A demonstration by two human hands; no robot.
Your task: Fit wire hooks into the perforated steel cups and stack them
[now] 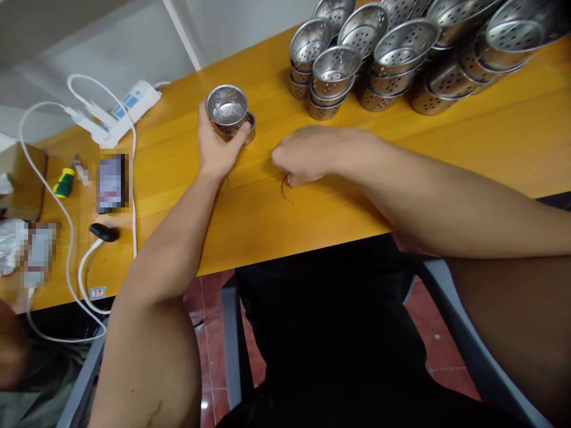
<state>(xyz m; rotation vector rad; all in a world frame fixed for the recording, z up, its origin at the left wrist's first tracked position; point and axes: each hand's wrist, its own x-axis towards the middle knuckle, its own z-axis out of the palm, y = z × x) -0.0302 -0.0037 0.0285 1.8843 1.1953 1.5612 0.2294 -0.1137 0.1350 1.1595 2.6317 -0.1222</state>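
Observation:
My left hand (218, 148) is wrapped around a perforated stainless steel cup (226, 107), its open mouth facing up. Against the cup's lower right side, by my thumb, sits a smaller metal cup (251, 126), partly hidden. My right hand (307, 153) is closed just above the table, to the right of the cups. A thin copper-coloured wire (282, 191) curves out from under its fingers, and the fingertips themselves are hidden. Another thin loop of wire (227, 183) shows faintly beside my left wrist.
Several stacks of perforated metal cups (336, 68) stand at the back right. On the left are a white power strip (129, 113) with cables, a phone (111, 183), a green-yellow handled tool (65, 182) and a small black object (104, 232). Another person's arm (11, 342) shows at lower left.

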